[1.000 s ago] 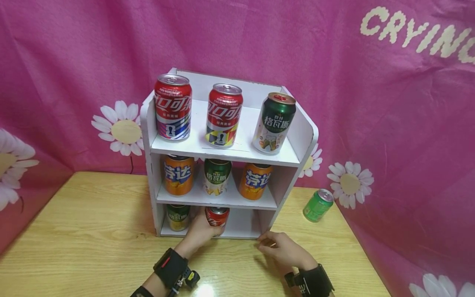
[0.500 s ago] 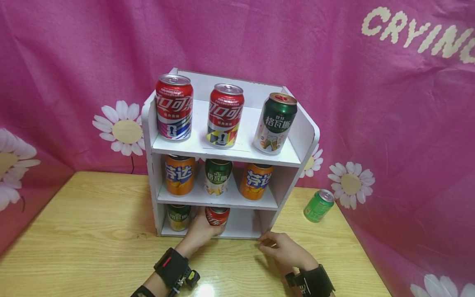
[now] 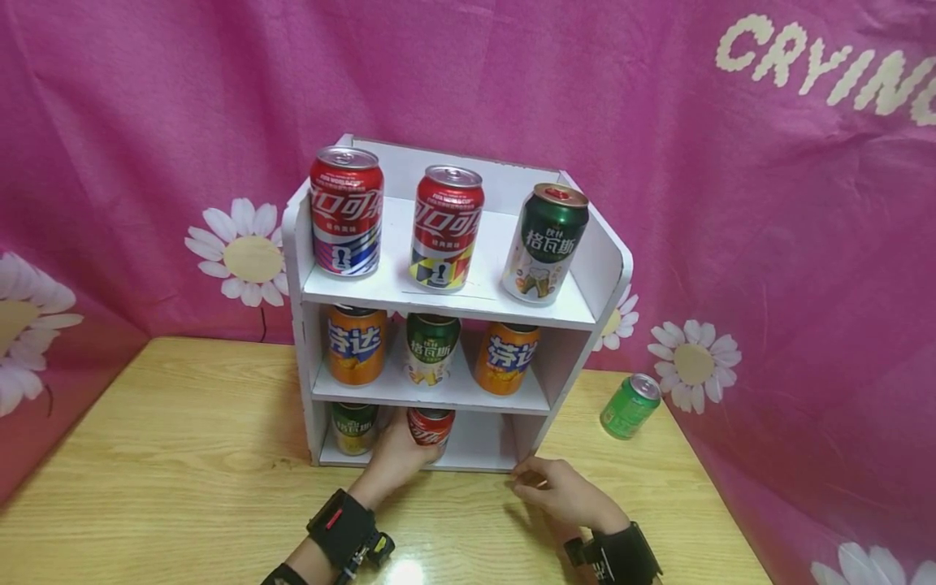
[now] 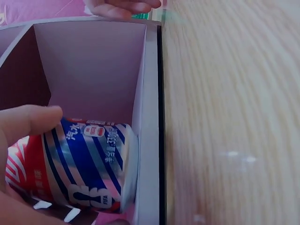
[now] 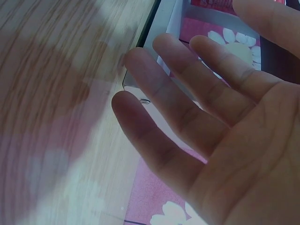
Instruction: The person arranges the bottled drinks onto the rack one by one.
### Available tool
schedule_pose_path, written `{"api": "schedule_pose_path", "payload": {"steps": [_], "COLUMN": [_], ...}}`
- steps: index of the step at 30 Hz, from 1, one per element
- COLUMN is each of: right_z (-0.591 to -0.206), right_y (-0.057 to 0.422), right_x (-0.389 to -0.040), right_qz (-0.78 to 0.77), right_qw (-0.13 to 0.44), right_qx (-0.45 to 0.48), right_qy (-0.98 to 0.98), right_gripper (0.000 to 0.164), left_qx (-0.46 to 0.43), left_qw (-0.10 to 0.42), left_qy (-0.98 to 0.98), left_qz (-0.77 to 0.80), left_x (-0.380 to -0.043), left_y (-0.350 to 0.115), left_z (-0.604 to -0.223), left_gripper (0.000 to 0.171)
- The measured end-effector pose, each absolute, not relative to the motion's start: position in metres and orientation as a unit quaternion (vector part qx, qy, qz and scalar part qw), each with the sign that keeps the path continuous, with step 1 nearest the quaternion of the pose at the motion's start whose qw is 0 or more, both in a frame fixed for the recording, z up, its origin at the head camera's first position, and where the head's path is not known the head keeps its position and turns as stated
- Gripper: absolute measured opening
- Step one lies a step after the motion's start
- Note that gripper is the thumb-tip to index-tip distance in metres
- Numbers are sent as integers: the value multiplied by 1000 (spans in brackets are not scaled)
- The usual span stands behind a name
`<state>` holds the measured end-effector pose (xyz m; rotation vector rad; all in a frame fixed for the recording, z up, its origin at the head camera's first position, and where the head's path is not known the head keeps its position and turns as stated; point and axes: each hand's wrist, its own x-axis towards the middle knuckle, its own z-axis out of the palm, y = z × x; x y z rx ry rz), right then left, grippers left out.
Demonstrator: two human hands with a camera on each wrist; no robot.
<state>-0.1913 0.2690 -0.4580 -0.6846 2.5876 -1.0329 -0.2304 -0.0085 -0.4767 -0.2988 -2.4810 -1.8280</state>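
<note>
On the bottom shelf of a small white rack, my left hand grips a red cola can. The left wrist view shows this can standing on the shelf, its blue and silver stripes and white lettering in sight, with my thumb on one side. To the left of the hand is a dark green can. My right hand is at the rack's lower right front corner with its fingers loosely bent. In the right wrist view its palm holds nothing; whether the fingertips touch the rack is unclear.
Two red cola cans and a green-and-white can stand on top. Along the middle shelf are an orange soda can, another green-and-white can and a second orange can. A bright green can stands on the wooden table, right of the rack.
</note>
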Motion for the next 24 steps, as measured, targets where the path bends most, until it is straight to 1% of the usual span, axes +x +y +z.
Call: {"api": "schedule_pose_path", "payload": {"steps": [6,14,22,24], "right_z": [-457,-455,-455,-455], "right_y": [269,270,270,270], "right_x": [-192,-192,-191,-192], "right_qz": [-355,-344,-332,-334], "right_qw": [140,140,139,143], "right_qx": [-233,-228,-224,-221], "right_qy": [895,900,906,905], "right_gripper": [23,24,23,23], "left_qx": [-99,-91,-94,-93], "left_qw": [-7,22,-8,-6], "left_qy": [-781,-810,-791,-794], "left_qz": [-616,-580,-604,-601], "left_x": [-233,-232,-232,-232], "left_y": [-10,-9,-10,-9], "left_z": [-479,-476,-477,-477], "left_gripper": [87,86,85,84]}}
